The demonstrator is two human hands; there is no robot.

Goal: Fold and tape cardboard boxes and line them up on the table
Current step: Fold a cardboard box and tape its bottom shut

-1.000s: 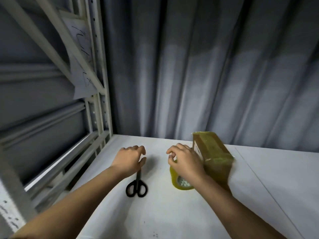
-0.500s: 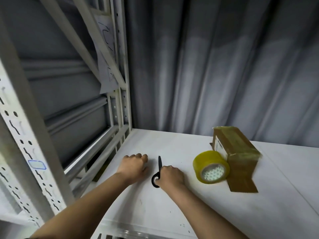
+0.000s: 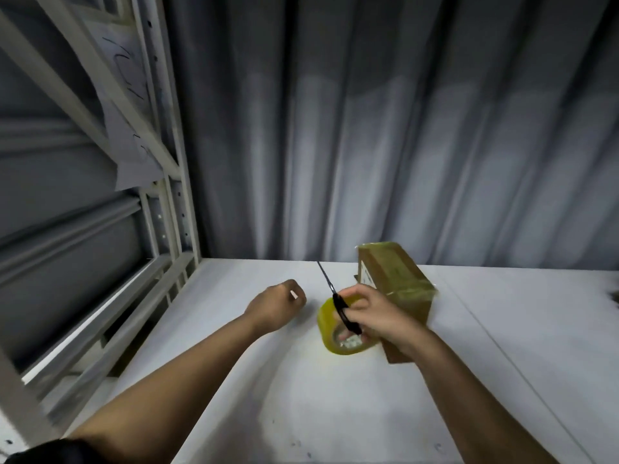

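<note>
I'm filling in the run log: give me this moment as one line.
right hand: holds scissors above tape roll | left hand: curled, on table | box: taped, behind roll

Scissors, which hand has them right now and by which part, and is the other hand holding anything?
The right hand grips the scissors by the black handles, blades pointing up and away. The left hand rests curled on the table, holding nothing visible.

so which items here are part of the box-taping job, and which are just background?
In use:
scissors, gripped by the right hand
tape roll
taped cardboard box
left hand, curled, on the table

Background:
metal shelving
paper sheet
grey curtain
</note>
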